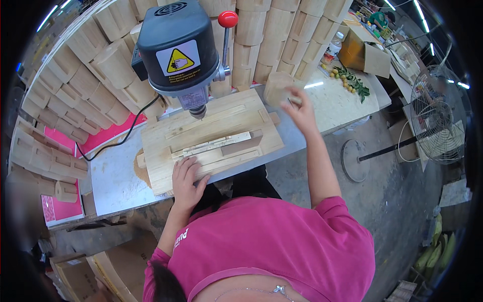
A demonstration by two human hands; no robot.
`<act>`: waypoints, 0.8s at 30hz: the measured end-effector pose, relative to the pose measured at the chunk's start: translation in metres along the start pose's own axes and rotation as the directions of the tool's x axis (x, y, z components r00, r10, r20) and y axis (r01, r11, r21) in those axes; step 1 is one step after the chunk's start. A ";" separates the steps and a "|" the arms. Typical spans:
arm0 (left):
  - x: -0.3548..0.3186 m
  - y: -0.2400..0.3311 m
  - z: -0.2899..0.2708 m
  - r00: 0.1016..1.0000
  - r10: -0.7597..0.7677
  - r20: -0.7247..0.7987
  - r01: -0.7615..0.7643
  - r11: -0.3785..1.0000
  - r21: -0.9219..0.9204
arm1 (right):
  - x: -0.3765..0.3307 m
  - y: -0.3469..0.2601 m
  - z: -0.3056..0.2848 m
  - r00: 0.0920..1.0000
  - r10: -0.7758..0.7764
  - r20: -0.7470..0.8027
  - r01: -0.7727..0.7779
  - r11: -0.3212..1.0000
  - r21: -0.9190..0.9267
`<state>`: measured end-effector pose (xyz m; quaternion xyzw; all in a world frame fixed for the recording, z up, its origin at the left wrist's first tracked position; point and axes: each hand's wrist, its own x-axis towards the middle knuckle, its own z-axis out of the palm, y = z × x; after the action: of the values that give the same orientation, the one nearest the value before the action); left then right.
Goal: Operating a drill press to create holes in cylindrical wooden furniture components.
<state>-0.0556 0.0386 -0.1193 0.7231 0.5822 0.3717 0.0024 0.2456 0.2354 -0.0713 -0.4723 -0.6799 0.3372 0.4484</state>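
Observation:
A wooden board jig (pixel 211 118) with raised strips lies beneath a dark blue bench drill (pixel 178 45). The drill's chuck (pixel 198 111) hangs over the board. In the jig's middle sits a long, narrow wooden piece (pixel 216 144) with a slotted top. My left hand (pixel 187 182) rests on the board's near edge, fingers stretched out and thumb apart. To the right, my right hand (pixel 302 113) is raised beside an upright wooden cylinder (pixel 277 88). Its fingers are curled around a small pale thing (pixel 296 101), too small to name.
Stacked wooden blocks (pixel 108 63) form a wall behind and left of the drill. A black cable (pixel 118 141) crosses the table. Leafy fruit (pixel 349 83), a bottle (pixel 332 48) and a cardboard box (pixel 362 50) are at the right. A standing fan (pixel 437 116) is farther right.

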 end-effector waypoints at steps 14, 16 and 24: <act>-0.002 0.015 -0.046 0.959 -0.178 -0.222 0.143 0.976 -0.165 | 0.027 0.017 0.002 0.860 -0.084 -0.502 -0.072 0.956 -0.283; 0.007 0.030 -0.061 0.944 -0.215 -0.250 0.153 0.957 -0.246 | -0.001 -0.029 -0.005 0.856 0.288 -0.429 -0.016 0.844 0.536; 0.060 0.074 -0.056 0.926 0.137 -0.351 -0.301 0.829 -0.472 | -0.093 -0.135 0.051 0.992 -0.106 0.070 0.023 0.694 0.720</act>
<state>-0.0211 0.0414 -0.0138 0.6927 0.3663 0.6180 0.0644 0.1664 0.1020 0.0015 -0.2174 -0.5336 0.5840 0.5718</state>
